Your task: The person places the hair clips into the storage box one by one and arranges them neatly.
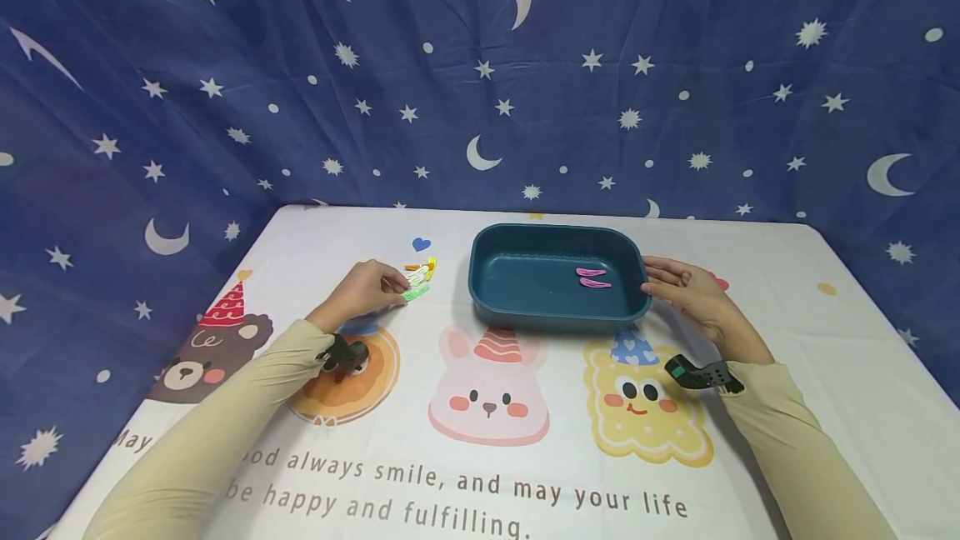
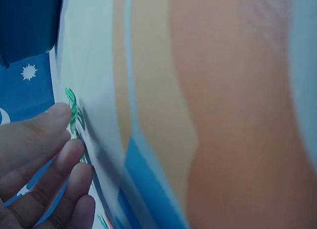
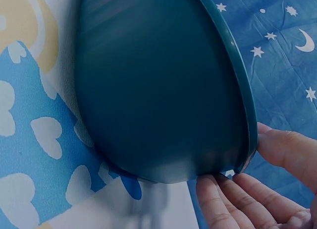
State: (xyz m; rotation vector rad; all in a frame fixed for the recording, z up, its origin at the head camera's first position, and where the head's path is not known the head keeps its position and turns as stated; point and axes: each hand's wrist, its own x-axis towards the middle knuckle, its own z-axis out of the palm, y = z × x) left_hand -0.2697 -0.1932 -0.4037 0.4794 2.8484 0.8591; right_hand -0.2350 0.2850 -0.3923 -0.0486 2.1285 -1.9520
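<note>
Several small hair clips, white, yellow and orange ones among them (image 1: 418, 274), lie in a cluster left of the box. My left hand (image 1: 372, 286) reaches in from the left, fingers loosely bent, its thumb tip right at a green hair clip (image 1: 416, 293). In the left wrist view that green clip (image 2: 72, 110) shows beside the thumb tip. A dark teal plastic box (image 1: 551, 317) stands at the table's back middle. Two pink hair clips (image 1: 594, 282) lie inside it, towards the right. My right hand (image 1: 686, 294) holds the box's right end, thumb and fingers about the rim.
White cloth with printed cartoon figures and lettering covers the table (image 1: 480, 457). Behind and at the sides hangs a dark blue curtain (image 1: 420, 140) with moons and stars. A dark wrist-worn camera (image 1: 701, 375) sits on my right wrist, another (image 1: 347, 354) on my left.
</note>
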